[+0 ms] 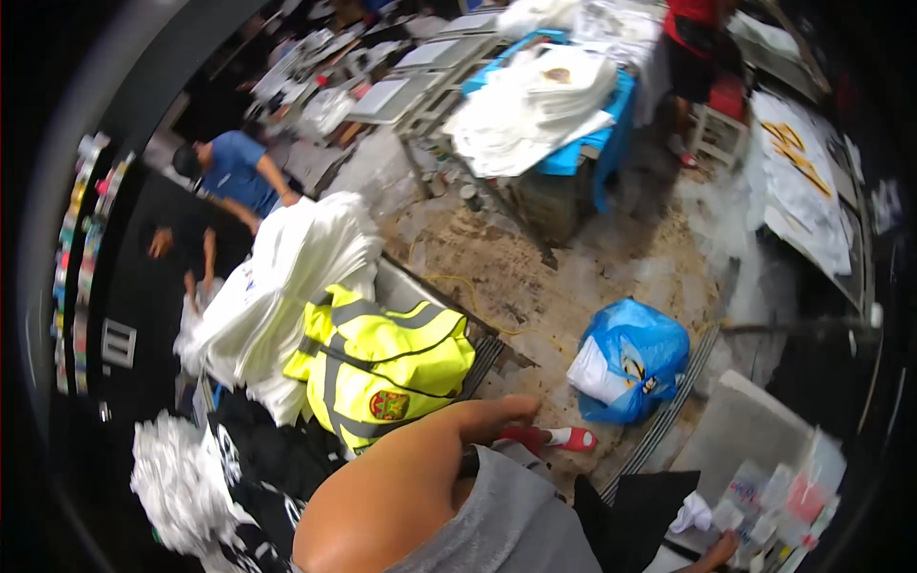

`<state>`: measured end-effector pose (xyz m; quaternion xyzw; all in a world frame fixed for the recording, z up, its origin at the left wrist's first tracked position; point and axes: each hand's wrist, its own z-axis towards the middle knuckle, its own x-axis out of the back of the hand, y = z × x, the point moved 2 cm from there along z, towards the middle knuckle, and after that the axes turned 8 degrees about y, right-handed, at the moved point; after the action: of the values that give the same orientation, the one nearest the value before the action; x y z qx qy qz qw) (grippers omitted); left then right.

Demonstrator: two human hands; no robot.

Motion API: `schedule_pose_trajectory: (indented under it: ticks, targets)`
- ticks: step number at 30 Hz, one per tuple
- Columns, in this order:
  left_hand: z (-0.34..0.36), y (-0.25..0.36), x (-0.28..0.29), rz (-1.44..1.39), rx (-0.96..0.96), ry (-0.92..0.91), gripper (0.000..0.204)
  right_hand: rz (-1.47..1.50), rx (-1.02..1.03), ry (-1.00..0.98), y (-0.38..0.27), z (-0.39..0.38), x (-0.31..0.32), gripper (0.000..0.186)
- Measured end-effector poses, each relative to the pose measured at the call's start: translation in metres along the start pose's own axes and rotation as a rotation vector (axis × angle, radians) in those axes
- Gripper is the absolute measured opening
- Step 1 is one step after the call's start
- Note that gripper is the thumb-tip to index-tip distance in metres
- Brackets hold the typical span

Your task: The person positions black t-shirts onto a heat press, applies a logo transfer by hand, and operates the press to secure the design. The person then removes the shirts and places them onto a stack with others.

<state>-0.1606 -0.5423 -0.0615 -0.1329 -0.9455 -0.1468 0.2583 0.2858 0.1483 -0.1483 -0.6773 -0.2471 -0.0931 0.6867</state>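
Observation:
My left arm bends across the lower middle, and my left hand (521,409) shows only as a blurred, foreshortened shape near the yellow vest; its fingers cannot be made out. At the lower right edge, my right hand (723,548) is partly in view beside a crumpled white cloth (693,514) and a piece of black fabric (638,520). Whether it holds anything is unclear. Left of my arm, a bright yellow safety vest (430,358) with grey bands and a red badge lies over a tall pile of white garments (296,253).
Black printed garments (253,449) and white cloth (172,477) are heaped at lower left. A blue plastic bag (645,349) stands on the stained floor. White shirts (535,105) cover a blue-topped table. People stand at far left, one wearing blue (234,172); another wears red (693,29).

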Motion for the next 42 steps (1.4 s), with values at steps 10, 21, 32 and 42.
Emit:
schedule_pose_trajectory:
  ticks: [10, 21, 32, 42]
  targets:
    - [0.04, -0.054, -0.04, 0.144, -0.185, 0.158, 0.027, -0.215, -0.228, 0.238, -0.082, -0.061, -0.01, 0.033]
    - [0.026, 0.182, 0.057, -0.128, -0.765, 0.147, 0.028, 0.435, -0.315, 0.271, -0.256, -0.157, 0.072, 0.014]
    - [-0.09, 0.466, 0.048, -0.382, -1.338, -0.366, 0.016, -0.108, 0.14, 0.78, -0.484, -0.327, 0.275, 0.017]
    - [-0.182, 0.546, 0.008, -0.195, -1.477, -0.562, 0.016, 0.07, 0.209, 1.015, -0.577, -0.474, 0.324, 0.016]
